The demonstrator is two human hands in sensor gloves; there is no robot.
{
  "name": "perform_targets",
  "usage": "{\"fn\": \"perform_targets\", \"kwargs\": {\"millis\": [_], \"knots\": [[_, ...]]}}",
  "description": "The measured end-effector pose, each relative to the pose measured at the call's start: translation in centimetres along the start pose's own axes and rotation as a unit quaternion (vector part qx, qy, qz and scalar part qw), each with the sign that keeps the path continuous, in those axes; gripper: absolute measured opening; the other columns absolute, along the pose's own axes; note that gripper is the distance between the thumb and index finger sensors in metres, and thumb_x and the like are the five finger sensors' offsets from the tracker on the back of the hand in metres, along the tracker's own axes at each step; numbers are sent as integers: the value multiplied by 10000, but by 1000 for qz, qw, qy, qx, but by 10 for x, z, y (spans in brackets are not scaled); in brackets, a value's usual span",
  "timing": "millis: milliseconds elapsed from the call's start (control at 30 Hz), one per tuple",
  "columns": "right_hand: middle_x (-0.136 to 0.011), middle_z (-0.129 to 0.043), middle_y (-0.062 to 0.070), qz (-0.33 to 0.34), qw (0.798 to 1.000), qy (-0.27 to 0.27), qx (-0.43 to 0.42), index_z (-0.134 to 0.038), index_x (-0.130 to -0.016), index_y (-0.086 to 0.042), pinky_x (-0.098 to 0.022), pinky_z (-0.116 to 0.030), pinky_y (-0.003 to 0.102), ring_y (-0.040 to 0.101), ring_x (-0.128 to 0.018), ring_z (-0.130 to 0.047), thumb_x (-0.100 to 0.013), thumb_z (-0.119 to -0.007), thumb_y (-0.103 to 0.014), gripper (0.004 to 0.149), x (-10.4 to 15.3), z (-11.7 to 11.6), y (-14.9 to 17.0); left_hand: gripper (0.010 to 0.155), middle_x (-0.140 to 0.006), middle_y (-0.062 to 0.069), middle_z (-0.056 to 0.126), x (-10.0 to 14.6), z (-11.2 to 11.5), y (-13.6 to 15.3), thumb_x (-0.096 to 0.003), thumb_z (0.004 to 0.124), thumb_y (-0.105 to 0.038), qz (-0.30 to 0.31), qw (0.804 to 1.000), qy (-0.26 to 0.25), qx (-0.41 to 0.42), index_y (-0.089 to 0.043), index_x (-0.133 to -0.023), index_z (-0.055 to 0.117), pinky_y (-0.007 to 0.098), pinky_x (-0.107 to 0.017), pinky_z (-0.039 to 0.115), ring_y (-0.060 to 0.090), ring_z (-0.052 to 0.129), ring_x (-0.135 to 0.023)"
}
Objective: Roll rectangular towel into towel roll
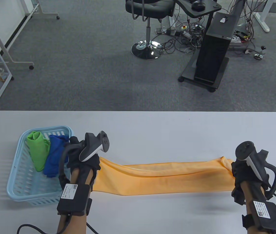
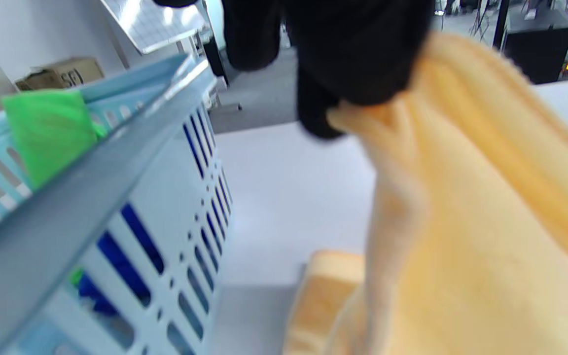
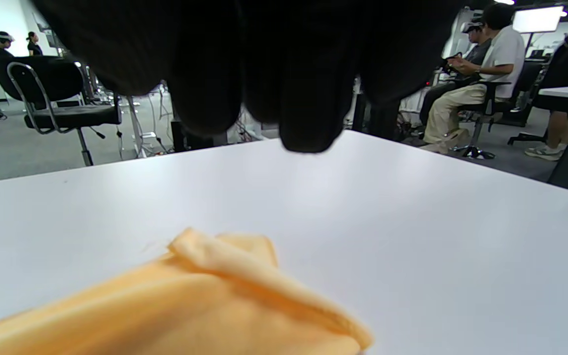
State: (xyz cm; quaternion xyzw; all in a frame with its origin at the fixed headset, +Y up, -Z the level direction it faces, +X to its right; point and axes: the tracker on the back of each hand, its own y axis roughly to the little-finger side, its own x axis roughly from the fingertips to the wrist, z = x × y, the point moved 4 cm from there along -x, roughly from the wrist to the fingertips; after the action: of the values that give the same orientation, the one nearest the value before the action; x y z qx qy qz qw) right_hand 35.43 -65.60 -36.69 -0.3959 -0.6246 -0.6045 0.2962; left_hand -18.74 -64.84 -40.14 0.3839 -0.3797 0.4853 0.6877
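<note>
A long orange towel [image 1: 162, 176], folded lengthwise, stretches across the white table [image 1: 152, 126] between my hands. My left hand [image 1: 85, 164] grips its left end and holds it lifted. The left wrist view shows the black gloved fingers [image 2: 358, 64] closed on the towel's edge [image 2: 461, 207], with the cloth hanging down to the table. My right hand [image 1: 238, 171] sits over the towel's right end. In the right wrist view its curled fingers [image 3: 289, 98] hang above the table, and the towel corner [image 3: 225, 291] lies flat below them. No grip shows there.
A light blue basket [image 1: 21, 180] stands at the table's left, right beside my left hand, holding a green towel [image 1: 38, 151] and a blue towel [image 1: 55, 156]. Its slotted wall [image 2: 175, 231] is close in the left wrist view. Office chairs and a cart stand beyond.
</note>
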Motion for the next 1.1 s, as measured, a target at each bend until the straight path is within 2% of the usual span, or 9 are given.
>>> {"fn": "perform_targets", "kwargs": {"millis": [267, 367, 433, 500, 600, 733, 900, 1000, 1100], "knots": [[-925, -739, 154, 50, 999, -13, 4, -852, -807, -130, -600, -706, 556, 299, -737, -923, -338, -790, -373, 532, 12, -11, -38, 871, -1195, 100, 414, 1, 7, 2, -322, 909, -443, -14, 999, 10, -33, -433, -1079, 478, 680, -732, 286, 472, 241, -1088], [-928, -736, 155, 65, 998, -23, 12, -851, -811, -130, -603, -702, 558, 301, -743, -918, -339, -787, -379, 537, 15, -21, -52, 688, -1191, 106, 413, 1, 9, 4, -265, 901, -526, -5, 1000, 7, -15, -439, -921, 714, 687, -730, 271, 479, 224, -1087], [-932, -732, 154, 75, 997, -31, 21, -849, -815, -133, -606, -699, 559, 302, -749, -915, -339, -783, -389, 544, 18, -29, -62, 568, -1185, 96, 454, 0, 11, 4, -243, 770, -642, 2, 1000, 2, -16, -280, -627, 982, 687, -726, 262, 478, 214, -1084], [-935, -728, 155, 86, 995, -37, 25, -847, -818, -134, -608, -697, 560, 302, -753, -911, -340, -780, -395, 549, 20, -35, -72, 624, -1144, 75, 565, -1, 11, 2, -278, 627, -641, 8, 1000, -20, -1, -194, -386, 1049, 683, -722, 267, 468, 244, -1079], [-940, -722, 154, 108, 993, -43, 25, -844, -821, -136, -611, -692, 562, 305, -759, -905, -339, -778, -402, 555, 26, -46, -91, 743, -1113, 90, 611, -5, 14, -1, -299, 501, -634, 15, 999, -18, 24, -134, -297, 1051, 682, -720, 257, 461, 257, -1075], [-946, -714, 154, 131, 989, -51, 42, -840, -827, -138, -616, -687, 562, 305, -768, -898, -339, -776, -411, 563, 32, -57, -114, 833, -1142, 130, 539, -13, 24, -6, -395, 376, -580, 20, 999, 10, 49, -99, -471, 1051, 690, -717, 200, 457, 196, -1076], [-951, -709, 151, 149, 986, -65, 45, -834, -835, -141, -620, -681, 564, 308, -774, -893, -340, -770, -424, 573, 35, -71, -136, 566, -1176, 130, 332, -23, 30, -10, -475, 632, -418, -10, 1000, -6, 14, -305, -1029, 601, 677, -722, 214, 456, 157, -1071], [-951, -709, 149, 150, 984, -70, 59, -835, -833, -143, -621, -680, 563, 308, -776, -891, -340, -770, -425, 572, 34, -82, -143, 660, -1174, 95, 252, -26, 32, -15, -469, 745, -256, 1, 1000, -14, 0, -541, -993, 461, 673, -727, 222, 453, 148, -1071], [-949, -711, 147, 150, 984, -69, 64, -836, -831, -146, -620, -683, 561, 304, -775, -893, -339, -769, -425, 569, 33, -87, -145, 433, -1162, 104, 424, -28, 32, -20, -411, 787, -312, 22, 999, -31, 20, -413, -830, 822, 684, -714, 256, 470, 216, -1068]]}}
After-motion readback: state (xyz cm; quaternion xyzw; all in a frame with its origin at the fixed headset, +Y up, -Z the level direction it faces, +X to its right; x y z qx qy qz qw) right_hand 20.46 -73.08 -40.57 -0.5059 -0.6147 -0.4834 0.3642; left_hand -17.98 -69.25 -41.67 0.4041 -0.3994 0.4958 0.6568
